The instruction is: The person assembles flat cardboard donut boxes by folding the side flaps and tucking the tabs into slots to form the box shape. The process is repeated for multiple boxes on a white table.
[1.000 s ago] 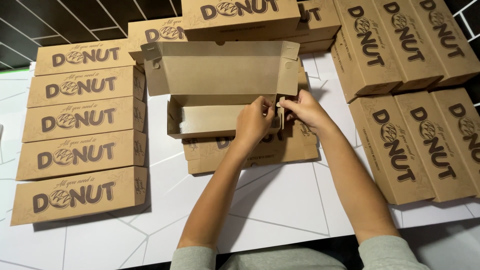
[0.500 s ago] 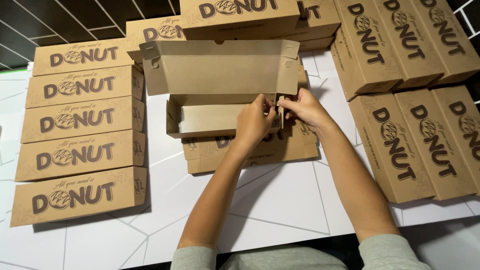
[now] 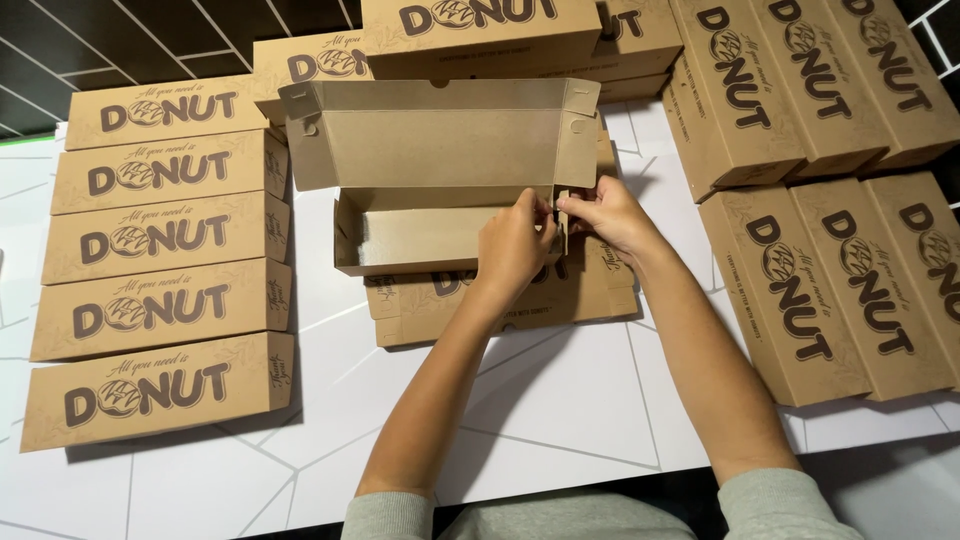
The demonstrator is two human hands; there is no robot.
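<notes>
An open brown cardboard box stands in the middle of the white table, its lid raised toward the back. My left hand and my right hand meet at the box's right end. Both pinch the small end flap there, fingers closed on the cardboard. The box rests on a pile of flat unfolded box blanks.
A row of several closed long brown boxes lies along the left. More closed boxes lie at the right and are stacked at the back. Dark tiled wall lies behind the table.
Both hands stay at the box's right end; the fingers have shifted slightly on the end flap, pressing it more upright. The box itself has not moved.
</notes>
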